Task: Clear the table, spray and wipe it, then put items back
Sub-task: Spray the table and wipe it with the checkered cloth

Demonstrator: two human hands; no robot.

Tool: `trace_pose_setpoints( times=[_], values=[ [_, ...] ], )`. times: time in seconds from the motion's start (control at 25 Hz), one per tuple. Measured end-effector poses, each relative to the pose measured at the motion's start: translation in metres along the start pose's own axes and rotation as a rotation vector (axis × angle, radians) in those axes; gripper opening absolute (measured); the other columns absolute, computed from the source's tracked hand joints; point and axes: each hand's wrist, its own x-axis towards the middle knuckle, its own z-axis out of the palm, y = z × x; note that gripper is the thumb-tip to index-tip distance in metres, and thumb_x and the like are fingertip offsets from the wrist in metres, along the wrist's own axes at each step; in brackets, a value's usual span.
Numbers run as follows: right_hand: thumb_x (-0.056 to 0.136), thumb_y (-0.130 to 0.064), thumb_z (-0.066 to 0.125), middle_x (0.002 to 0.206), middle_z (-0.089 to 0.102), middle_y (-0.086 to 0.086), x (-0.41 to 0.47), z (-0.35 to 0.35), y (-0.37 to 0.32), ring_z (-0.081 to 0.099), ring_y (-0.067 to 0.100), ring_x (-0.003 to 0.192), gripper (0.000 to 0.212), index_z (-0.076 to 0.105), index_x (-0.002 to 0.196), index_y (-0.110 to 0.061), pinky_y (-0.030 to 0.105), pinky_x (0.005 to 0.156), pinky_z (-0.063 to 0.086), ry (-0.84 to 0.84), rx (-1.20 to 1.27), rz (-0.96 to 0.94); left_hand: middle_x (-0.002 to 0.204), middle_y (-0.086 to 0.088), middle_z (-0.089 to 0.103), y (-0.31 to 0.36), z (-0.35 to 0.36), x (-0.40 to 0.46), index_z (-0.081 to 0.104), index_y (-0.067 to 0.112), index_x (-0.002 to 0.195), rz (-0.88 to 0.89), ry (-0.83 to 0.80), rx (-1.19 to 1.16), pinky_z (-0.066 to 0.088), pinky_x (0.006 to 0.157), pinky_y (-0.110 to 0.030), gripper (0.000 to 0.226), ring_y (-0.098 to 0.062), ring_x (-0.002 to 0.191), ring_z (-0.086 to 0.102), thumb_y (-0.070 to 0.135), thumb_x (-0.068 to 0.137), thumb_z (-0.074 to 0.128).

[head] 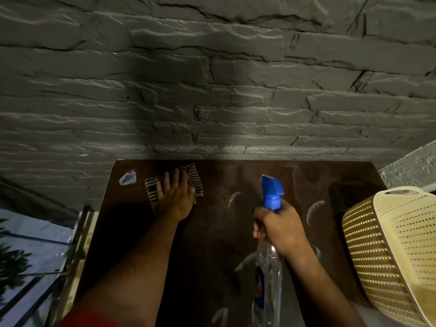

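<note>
Wipe step, I think. Left hand (pixel 175 193) lies flat w/ straight fingers, pressing the striped cloth (pixel 188 179) near the far left corner of the table (pixel 217 232). Push firm, go side to side, don't skip the pale ring marks. Right hand (pixel 279 226) grips the spray bottle (pixel 269 267) by its neck, mid table; clear body, blue top. Basket (pixel 389 251) sits at the right edge.

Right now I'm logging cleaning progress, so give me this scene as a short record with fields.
left hand: flat on the striped cloth
right hand: grips the clear spray bottle with blue trigger head
dark brown table: smear marks show
small blue-and-white packet: far left corner
cream plastic woven basket: table's right edge
</note>
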Motion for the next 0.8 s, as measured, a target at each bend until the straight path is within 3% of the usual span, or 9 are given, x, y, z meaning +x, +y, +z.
trace_pose_setpoints(
  times=[0.4, 0.72, 0.8],
  values=[
    [0.086, -0.008, 0.065, 0.06, 0.06, 0.006, 0.004, -0.004, -0.013, 0.059, 0.023, 0.057, 0.014, 0.057, 0.093, -0.017, 0.044, 0.068, 0.056, -0.074, 0.05, -0.043, 0.163, -0.001, -0.011, 0.0, -0.001, 0.002, -0.004, 0.022, 0.155, -0.008, -0.029, 0.008, -0.009, 0.118, -0.051, 0.063, -0.028, 0.148, -0.017, 0.049, 0.101, 0.017],
    [0.086, -0.011, 0.067, 0.069, 0.06, 0.012, 0.007, -0.015, -0.027, 0.059, 0.021, 0.058, 0.017, 0.056, 0.1, -0.01, 0.03, 0.056, 0.054, -0.106, 0.076, -0.063, 0.163, -0.003, -0.009, 0.008, -0.001, 0.002, -0.003, 0.022, 0.155, -0.064, -0.026, -0.003, -0.006, 0.118, -0.055, 0.063, -0.03, 0.148, -0.014, 0.047, 0.102, 0.021],
    [0.087, -0.009, 0.066, 0.07, 0.058, 0.016, -0.003, -0.01, -0.016, 0.057, 0.02, 0.056, 0.018, 0.056, 0.101, -0.006, 0.026, 0.052, 0.053, -0.126, 0.097, -0.014, 0.164, -0.003, -0.003, 0.043, 0.011, -0.017, 0.003, 0.022, 0.155, 0.067, -0.009, -0.009, -0.003, 0.118, -0.055, 0.063, -0.032, 0.149, -0.009, 0.045, 0.101, 0.026]
  ],
)
